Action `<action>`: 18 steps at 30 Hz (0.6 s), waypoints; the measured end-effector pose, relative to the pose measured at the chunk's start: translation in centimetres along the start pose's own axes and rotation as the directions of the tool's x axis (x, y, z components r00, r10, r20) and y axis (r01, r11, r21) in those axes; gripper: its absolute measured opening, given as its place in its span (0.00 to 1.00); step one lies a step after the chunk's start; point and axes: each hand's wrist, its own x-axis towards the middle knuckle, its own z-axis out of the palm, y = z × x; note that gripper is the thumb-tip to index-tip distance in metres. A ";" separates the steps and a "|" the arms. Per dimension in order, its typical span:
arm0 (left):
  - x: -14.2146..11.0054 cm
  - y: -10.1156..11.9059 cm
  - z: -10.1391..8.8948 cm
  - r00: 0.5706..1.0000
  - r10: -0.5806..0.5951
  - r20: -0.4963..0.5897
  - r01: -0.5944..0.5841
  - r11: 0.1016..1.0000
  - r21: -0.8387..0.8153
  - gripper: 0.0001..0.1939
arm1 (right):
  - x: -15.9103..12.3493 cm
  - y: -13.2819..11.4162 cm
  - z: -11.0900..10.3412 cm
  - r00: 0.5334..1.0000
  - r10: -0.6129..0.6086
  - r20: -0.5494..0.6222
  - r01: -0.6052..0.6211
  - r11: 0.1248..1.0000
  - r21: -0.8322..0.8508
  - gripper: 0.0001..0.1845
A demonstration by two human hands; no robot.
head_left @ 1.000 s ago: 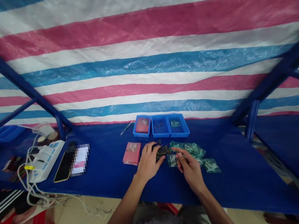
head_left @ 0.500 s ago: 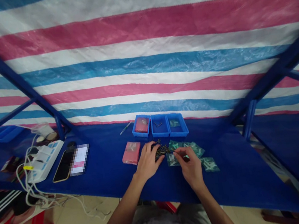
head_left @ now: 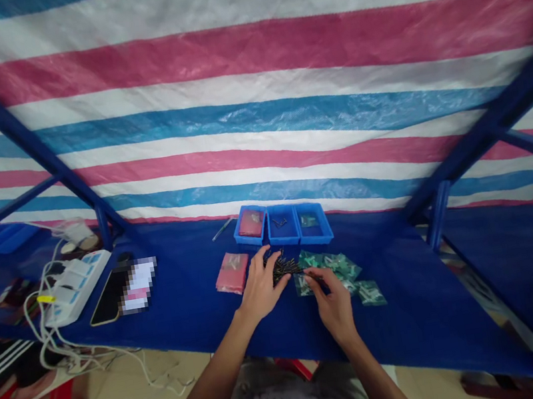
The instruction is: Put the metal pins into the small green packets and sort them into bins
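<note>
A pile of thin dark screws point(head_left: 284, 267) lies on the blue tabletop. My left hand point(head_left: 259, 288) rests against its left side, thumb and fingers apart around the screws. At the right end of the pile, my right hand point(head_left: 335, 306) has thumb and fingertips pinched together on a small dark screw, mostly hidden by the fingers. Green clear bags point(head_left: 340, 266) with pale fittings lie just beyond that hand, and one more such bag point(head_left: 371, 292) is to its right. Left of my left hand sits a stack of pink bags point(head_left: 232, 272).
Three joined blue bins stand behind: the left bin point(head_left: 238, 237) holds pink bags, the middle one point(head_left: 285, 241) a few screws, the right one point(head_left: 316, 240) a green bag. A pen point(head_left: 222, 229), phone point(head_left: 108, 297) and white power strip point(head_left: 77, 289) with tangled cables lie leftward. Blue frame posts flank the table.
My right hand has moved slightly left and down, its fingers drawing in at the pile's right end. My left hand stays by the screws. At far left, another person's hand has left view.
</note>
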 end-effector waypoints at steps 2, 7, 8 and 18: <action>0.2 0.2 -0.1 0.997 -0.043 -0.069 0.044 0.999 0.018 0.29 | -0.1 0.1 0.1 1.000 0.011 -0.006 -0.011 1.000 0.013 0.13; 1.3 0.2 -0.1 0.974 -0.152 -0.168 0.178 0.973 0.147 0.36 | -0.1 0.3 0.2 1.000 0.003 0.002 -0.003 1.000 -0.006 0.14; 1.7 0.1 0.0 0.970 -0.164 -0.179 0.195 0.966 0.171 0.37 | -0.2 0.3 0.2 1.000 0.003 0.011 -0.003 1.000 -0.009 0.14; 4.3 -0.1 1.3 0.970 -0.123 -0.211 0.165 0.967 0.193 0.29 | -0.2 -0.2 0.0 0.999 0.014 0.031 -0.014 1.000 -0.010 0.15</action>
